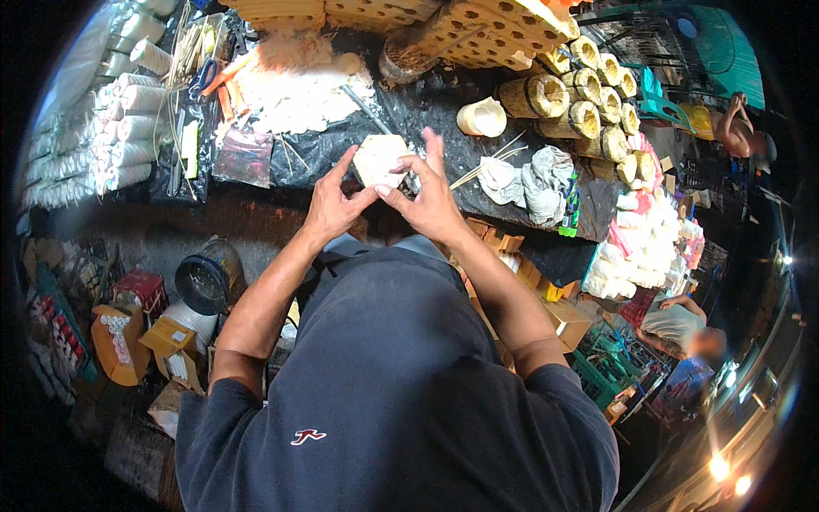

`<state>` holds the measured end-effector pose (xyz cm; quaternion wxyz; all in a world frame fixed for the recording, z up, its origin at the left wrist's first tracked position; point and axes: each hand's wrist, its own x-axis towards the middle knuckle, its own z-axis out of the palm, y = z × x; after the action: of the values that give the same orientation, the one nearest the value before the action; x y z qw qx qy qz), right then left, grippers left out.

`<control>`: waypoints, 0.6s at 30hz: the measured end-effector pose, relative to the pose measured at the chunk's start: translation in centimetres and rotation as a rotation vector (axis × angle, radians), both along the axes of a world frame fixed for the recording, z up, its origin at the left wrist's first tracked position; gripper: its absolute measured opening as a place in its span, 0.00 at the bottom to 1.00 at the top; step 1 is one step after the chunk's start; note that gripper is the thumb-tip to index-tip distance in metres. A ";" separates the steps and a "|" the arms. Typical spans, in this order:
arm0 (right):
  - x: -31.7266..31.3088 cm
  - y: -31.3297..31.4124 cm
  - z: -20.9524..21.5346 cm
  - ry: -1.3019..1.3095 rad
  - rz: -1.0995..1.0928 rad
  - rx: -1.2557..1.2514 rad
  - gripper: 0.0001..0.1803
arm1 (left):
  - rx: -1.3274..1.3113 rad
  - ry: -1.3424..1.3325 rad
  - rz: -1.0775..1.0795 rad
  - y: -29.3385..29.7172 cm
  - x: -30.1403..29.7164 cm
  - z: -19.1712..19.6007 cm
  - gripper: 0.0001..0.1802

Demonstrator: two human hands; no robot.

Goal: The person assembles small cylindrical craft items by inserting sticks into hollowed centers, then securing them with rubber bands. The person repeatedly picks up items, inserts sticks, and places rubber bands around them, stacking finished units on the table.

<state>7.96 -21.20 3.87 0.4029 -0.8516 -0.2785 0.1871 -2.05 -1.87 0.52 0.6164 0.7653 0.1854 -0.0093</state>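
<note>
A pale cream, six-sided block (380, 157) sits between my two hands above the near edge of the black-covered table. My left hand (335, 203) has its index finger along the block's left side and its thumb at the near edge. On the other side, my right hand (428, 198) presses its thumb and index finger to the block while other fingers point up. Just beyond it lies a grey-blue rod (367, 109). Thin sticks (490, 162) and crumpled rags (546, 183) are right of my right hand, near a cream hollow cylinder (482, 118).
Crumbly white material (316, 94) is spread at the far left, by an orange-handled tool (229, 81). White thread-like rolls (136, 128) are stacked left. Yellowish perforated blocks (482, 34) and hollow cylinders (589, 119) stand far right. A black bucket (209, 275) is below. Other people are at right.
</note>
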 end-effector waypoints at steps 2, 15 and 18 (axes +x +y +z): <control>0.4 -0.2 1.0 -0.237 0.066 -0.089 0.28 | 0.034 -0.060 -0.003 0.0 -0.1 -0.6 0.50; 0.0 -1.3 0.3 -0.720 0.351 -0.156 0.24 | -0.143 0.002 0.002 0.3 -0.4 -1.2 0.48; -0.5 -1.2 0.4 -0.709 0.325 -0.098 0.22 | -0.474 0.133 0.009 1.1 -0.7 -1.2 0.46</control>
<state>7.42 -22.43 4.25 0.2056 -0.8265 -0.5222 -0.0440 -2.73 -0.77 -0.70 0.7651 0.5962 0.2216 -0.1001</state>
